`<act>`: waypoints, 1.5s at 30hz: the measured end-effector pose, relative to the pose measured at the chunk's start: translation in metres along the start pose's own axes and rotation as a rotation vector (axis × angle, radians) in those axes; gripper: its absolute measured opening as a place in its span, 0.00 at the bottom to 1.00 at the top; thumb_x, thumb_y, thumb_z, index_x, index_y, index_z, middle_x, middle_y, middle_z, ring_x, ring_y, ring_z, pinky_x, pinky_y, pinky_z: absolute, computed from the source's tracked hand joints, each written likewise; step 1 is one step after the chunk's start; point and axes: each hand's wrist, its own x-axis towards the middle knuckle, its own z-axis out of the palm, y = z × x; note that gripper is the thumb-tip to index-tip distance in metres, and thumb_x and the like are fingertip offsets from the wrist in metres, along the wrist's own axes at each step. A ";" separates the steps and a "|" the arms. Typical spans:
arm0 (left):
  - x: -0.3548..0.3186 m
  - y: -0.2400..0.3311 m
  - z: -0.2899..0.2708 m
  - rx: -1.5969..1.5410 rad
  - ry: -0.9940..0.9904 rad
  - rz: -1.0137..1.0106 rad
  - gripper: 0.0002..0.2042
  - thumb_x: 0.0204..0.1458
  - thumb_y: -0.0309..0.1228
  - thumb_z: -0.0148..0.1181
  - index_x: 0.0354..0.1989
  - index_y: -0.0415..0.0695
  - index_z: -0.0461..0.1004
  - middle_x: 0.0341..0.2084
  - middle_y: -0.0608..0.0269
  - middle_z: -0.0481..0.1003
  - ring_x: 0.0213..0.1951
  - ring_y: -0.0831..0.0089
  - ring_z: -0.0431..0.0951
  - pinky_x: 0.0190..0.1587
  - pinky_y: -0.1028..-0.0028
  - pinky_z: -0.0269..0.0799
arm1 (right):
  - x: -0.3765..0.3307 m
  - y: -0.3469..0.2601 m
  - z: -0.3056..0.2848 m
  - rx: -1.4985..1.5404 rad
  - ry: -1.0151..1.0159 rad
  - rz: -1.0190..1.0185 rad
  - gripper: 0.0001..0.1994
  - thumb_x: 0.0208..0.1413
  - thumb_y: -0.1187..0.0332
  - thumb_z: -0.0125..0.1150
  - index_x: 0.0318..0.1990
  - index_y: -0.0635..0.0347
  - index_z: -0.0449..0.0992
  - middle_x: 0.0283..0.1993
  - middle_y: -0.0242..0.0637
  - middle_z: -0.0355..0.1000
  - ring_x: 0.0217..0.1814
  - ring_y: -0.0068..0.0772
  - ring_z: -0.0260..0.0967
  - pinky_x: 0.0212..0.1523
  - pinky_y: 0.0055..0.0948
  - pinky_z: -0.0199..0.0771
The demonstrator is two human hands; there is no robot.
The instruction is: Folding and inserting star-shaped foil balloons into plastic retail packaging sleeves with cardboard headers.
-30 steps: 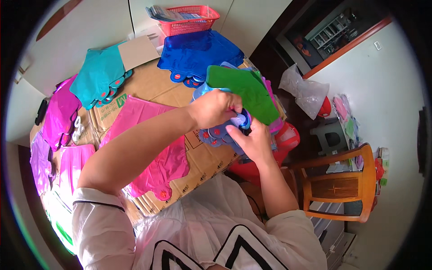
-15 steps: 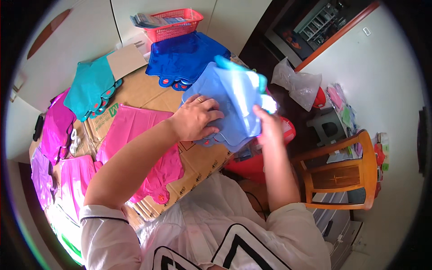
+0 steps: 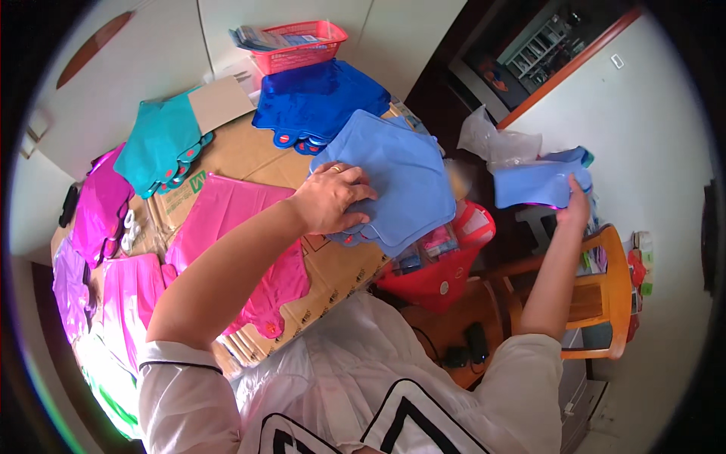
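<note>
Black-printed cardboard (image 3: 333,265) beneath light-blue sheets (image 3: 404,178)

A stack of pale blue sheets (image 3: 404,181) is overlapped at its left edge by the left hand (image 3: 336,198), laid palm down. A blue piece (image 3: 525,184) is gripped in the right hand (image 3: 575,207), right of the cardboard (image 3: 337,268). A dark blue pile (image 3: 318,106) is positioned before a red basket (image 3: 302,56).

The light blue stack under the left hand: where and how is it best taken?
Probably take the stack by its right corner, from the right, thumb on top: the left hand rests on its left side, while this flat corner lies free, seemingly past the cardboard.
</note>
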 end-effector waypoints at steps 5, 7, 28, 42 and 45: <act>-0.014 -0.004 0.002 -0.044 0.067 -0.033 0.19 0.51 0.43 0.62 0.51 0.54 0.75 0.49 0.60 0.70 0.59 0.57 0.65 0.63 0.54 0.56 | -0.082 -0.049 0.106 -0.111 -0.232 -0.225 0.20 0.52 0.70 0.68 0.52 0.66 0.73 0.46 0.37 0.75 0.43 0.32 0.73 0.45 0.32 0.74; -0.030 0.015 -0.007 -0.060 0.236 -0.033 0.16 0.52 0.39 0.63 0.49 0.50 0.76 0.48 0.58 0.71 0.57 0.58 0.66 0.63 0.51 0.55 | -0.121 -0.060 0.149 -0.149 -0.401 -0.324 0.19 0.51 0.70 0.69 0.49 0.67 0.75 0.44 0.35 0.75 0.40 0.29 0.73 0.43 0.29 0.73; -0.285 0.237 0.022 -0.852 0.671 -0.753 0.05 0.55 0.25 0.59 0.37 0.39 0.79 0.35 0.57 0.78 0.38 0.66 0.78 0.44 0.71 0.73 | -0.451 0.083 0.223 -0.373 -1.720 -1.367 0.15 0.33 0.76 0.66 0.34 0.60 0.75 0.38 0.35 0.76 0.37 0.38 0.73 0.39 0.35 0.73; -0.279 0.206 0.083 -1.895 0.688 -0.775 0.20 0.61 0.36 0.56 0.56 0.37 0.68 0.48 0.62 0.75 0.49 0.72 0.75 0.55 0.70 0.69 | -0.457 0.090 0.202 -0.473 -1.701 -0.692 0.09 0.47 0.68 0.69 0.33 0.61 0.77 0.33 0.37 0.71 0.34 0.42 0.71 0.38 0.35 0.68; -0.264 0.206 0.075 -2.176 0.696 -0.548 0.28 0.59 0.44 0.57 0.63 0.39 0.61 0.55 0.57 0.70 0.56 0.67 0.71 0.60 0.66 0.64 | -0.453 0.073 0.194 -0.450 -1.737 -0.529 0.10 0.51 0.68 0.67 0.37 0.64 0.79 0.31 0.42 0.75 0.32 0.45 0.72 0.37 0.33 0.68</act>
